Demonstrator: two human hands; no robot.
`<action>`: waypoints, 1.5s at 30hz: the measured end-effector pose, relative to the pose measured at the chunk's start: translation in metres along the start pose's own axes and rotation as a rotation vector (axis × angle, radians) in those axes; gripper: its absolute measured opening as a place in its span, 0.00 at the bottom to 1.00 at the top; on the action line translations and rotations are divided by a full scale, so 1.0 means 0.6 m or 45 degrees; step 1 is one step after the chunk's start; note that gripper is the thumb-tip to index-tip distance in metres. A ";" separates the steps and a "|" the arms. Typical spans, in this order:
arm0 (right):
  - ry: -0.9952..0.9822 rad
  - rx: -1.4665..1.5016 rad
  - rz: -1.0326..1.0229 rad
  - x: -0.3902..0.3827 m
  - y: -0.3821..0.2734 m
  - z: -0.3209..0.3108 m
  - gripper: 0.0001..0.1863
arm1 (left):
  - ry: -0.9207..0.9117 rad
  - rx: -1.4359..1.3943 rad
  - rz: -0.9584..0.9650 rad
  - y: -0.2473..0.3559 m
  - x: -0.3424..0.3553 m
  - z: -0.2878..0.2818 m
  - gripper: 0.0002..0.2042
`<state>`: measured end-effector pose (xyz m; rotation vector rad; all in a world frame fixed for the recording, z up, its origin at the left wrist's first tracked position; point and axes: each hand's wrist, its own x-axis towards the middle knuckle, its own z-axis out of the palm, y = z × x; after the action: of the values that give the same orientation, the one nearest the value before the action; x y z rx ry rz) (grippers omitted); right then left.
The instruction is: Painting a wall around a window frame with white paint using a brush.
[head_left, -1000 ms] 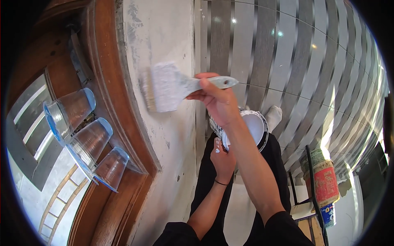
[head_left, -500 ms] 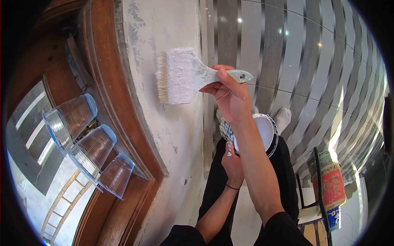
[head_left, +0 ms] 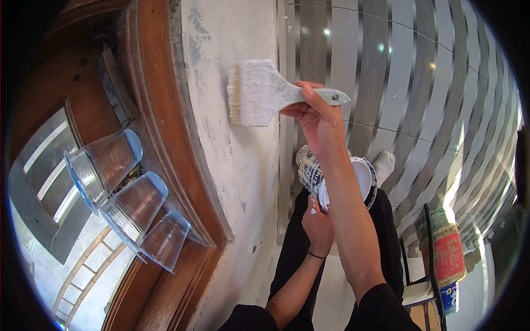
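Observation:
My right hand (head_left: 317,118) grips the handle of a wide flat paintbrush (head_left: 259,94) coated in white paint. Its bristles point left and rest against the white plastered wall (head_left: 234,160) beside a wooden window frame (head_left: 165,143). Lower down, my left hand (head_left: 317,223) holds a small paint pot (head_left: 353,179) with white paint inside, close to my body. My right forearm crosses in front of the pot.
Three clear plastic cups (head_left: 124,196) lie on their sides on the window sill at left. The floor below is striped grey tile (head_left: 419,94). A red and white bucket (head_left: 447,251) and a dark metal stand (head_left: 433,259) sit at lower right.
My right hand has carried the brush up and to the right along the wall. The left hand still holds the pot in about the same place.

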<state>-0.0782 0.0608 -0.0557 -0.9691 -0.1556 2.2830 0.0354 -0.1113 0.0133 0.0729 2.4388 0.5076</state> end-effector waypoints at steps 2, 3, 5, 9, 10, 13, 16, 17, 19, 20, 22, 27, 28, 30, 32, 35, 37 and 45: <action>-0.054 0.201 0.030 -0.019 -0.002 0.006 0.13 | -0.121 -0.013 -0.113 -0.019 0.006 -0.004 0.12; -0.055 0.204 0.031 -0.026 0.003 0.013 0.13 | -0.242 -0.026 -0.227 -0.029 0.009 -0.005 0.12; -0.063 0.266 0.099 -0.037 0.020 0.034 0.13 | -0.252 -0.091 -0.077 -0.042 0.004 -0.010 0.13; -0.062 0.172 0.082 -0.026 0.052 0.010 0.14 | -0.269 -0.125 0.132 -0.026 -0.006 -0.012 0.17; 0.012 0.097 0.020 -0.021 0.052 -0.001 0.14 | -0.264 -0.119 0.137 -0.023 -0.005 -0.012 0.17; 0.185 -0.128 -0.061 -0.013 0.051 -0.041 0.15 | -0.313 -0.118 0.069 -0.024 -0.015 0.002 0.16; 0.290 -0.307 -0.095 -0.004 0.045 -0.050 0.15 | -0.266 -0.096 -0.149 -0.038 -0.010 0.012 0.16; 0.315 -0.374 -0.115 -0.002 0.043 -0.050 0.15 | -0.261 0.017 -0.160 -0.042 -0.008 0.015 0.16; 0.362 -0.357 -0.129 0.002 0.041 -0.050 0.14 | -0.258 0.134 -0.174 -0.043 -0.008 0.016 0.17; 0.408 -0.341 -0.142 0.003 0.041 -0.049 0.14 | -0.255 0.154 -0.178 -0.044 -0.009 0.016 0.17; 0.427 -0.351 -0.163 0.004 0.044 -0.048 0.12 | -0.263 0.166 -0.180 -0.046 -0.011 0.021 0.16; 0.188 -0.718 -0.361 -0.016 0.067 -0.002 0.09 | -0.254 -0.071 0.246 -0.056 -0.017 0.003 0.17; 0.109 -0.973 -0.470 -0.039 0.063 0.023 0.09 | -0.263 -0.078 0.237 -0.052 -0.021 0.008 0.17; 0.100 -0.906 -0.412 -0.081 0.048 0.071 0.09 | -0.099 0.054 0.334 -0.027 -0.029 0.014 0.11; 0.034 -0.840 -0.429 -0.117 0.036 0.102 0.09 | -0.028 0.254 0.284 -0.041 -0.021 0.028 0.10; -0.070 -0.718 -0.406 -0.161 0.005 0.100 0.10 | -0.005 0.424 0.255 -0.028 -0.020 0.033 0.10; -0.129 -0.624 -0.377 -0.163 -0.012 0.093 0.10 | -0.248 0.178 -0.023 0.028 -0.018 0.012 0.12; 0.065 0.137 -0.019 -0.070 0.040 0.046 0.14 | -0.065 0.346 0.177 -0.102 -0.038 0.063 0.24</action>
<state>-0.0874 0.0202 -0.0185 -0.9660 -0.0177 2.2265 0.0809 -0.1591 -0.0240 0.3668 2.4490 0.2270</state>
